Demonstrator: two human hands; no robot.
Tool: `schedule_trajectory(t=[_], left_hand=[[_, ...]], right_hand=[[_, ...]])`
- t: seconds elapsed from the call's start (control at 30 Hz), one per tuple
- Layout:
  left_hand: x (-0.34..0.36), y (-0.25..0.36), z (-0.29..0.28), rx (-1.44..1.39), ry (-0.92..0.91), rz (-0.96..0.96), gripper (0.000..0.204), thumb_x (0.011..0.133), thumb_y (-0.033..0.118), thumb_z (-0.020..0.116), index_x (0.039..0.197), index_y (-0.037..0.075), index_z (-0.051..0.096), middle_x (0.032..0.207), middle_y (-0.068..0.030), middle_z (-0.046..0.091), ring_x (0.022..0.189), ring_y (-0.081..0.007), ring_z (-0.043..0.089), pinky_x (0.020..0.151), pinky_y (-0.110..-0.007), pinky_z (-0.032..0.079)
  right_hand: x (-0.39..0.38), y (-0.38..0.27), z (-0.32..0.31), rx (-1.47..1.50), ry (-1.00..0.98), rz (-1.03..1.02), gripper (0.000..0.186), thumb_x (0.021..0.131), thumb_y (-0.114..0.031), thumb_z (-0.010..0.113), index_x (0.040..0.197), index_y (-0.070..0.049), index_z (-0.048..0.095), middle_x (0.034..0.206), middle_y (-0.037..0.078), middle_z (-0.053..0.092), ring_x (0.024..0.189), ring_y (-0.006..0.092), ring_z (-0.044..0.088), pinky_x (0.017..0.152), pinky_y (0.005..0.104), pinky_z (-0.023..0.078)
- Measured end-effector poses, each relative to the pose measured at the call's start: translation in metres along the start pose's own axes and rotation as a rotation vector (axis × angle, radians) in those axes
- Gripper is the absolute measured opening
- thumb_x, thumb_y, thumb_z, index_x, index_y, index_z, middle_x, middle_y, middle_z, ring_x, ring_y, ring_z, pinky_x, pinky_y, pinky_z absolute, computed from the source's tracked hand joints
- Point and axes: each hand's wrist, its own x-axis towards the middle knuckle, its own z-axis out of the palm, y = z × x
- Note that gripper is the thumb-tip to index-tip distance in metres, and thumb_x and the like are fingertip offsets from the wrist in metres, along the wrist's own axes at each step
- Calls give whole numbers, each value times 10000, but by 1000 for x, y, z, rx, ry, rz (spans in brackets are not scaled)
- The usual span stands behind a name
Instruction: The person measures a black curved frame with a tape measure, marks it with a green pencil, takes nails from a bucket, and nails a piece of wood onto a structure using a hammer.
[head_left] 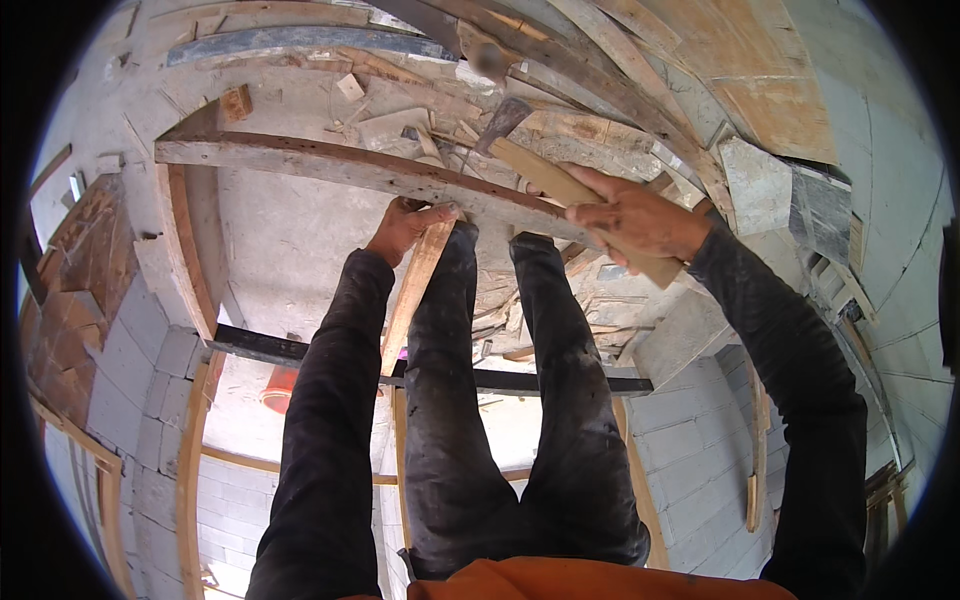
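My left hand (402, 232) is closed around the far end of a narrow wooden batten (413, 290). This end meets the near side of a long weathered beam (330, 167); the batten's other end reaches a dark crossbar (500, 381). My right hand (645, 218) grips the thick, pale wooden handle of a hatchet (535, 170). Its dark, flared head points away and to the left, over the far side of the beam. Another board (186, 245) joins the beam's left end to the dark crossbar, forming a frame around my legs.
Planks and beams (590, 80) lie piled along the far side. Wood scraps and debris litter the dusty floor. Stone-like slabs (820, 215) lean at the right. Grey block walls (140, 340) stand left and right. An orange bucket (278, 388) sits beyond the crossbar, beside my left arm.
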Motion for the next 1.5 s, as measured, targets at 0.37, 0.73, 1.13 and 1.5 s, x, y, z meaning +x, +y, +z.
schedule_trajectory(t=[0.37,0.73,1.13,1.5], left_hand=[[0,-3,0,-23,6,-23,507,811,309,828,1186,7,672,1090,-54,681,990,-167,630,871,-315,488],[0,-4,-3,-24,-4,-30,545,803,302,844,1212,-6,656,1124,-64,683,1009,-175,635,909,-326,491],[1,-6,-2,-36,-11,-24,498,813,291,831,1190,6,674,1098,-57,688,996,-170,637,897,-325,491],[3,-9,-4,-64,8,-38,495,802,278,824,1187,6,673,1106,-58,691,1021,-173,632,913,-322,481]], right_hand=[[11,-16,-10,426,610,153,708,1008,-359,610,1606,-150,293,803,67,594,526,133,574,457,315,514],[14,-18,-53,404,607,25,785,987,-388,637,1629,-169,242,778,41,576,524,116,550,435,284,486],[11,-10,-63,273,304,217,750,1002,-410,621,1626,-218,251,777,64,558,520,138,566,442,320,515],[7,2,-34,190,-94,309,753,1007,-383,613,1628,-193,231,803,67,590,543,132,570,463,294,530]])
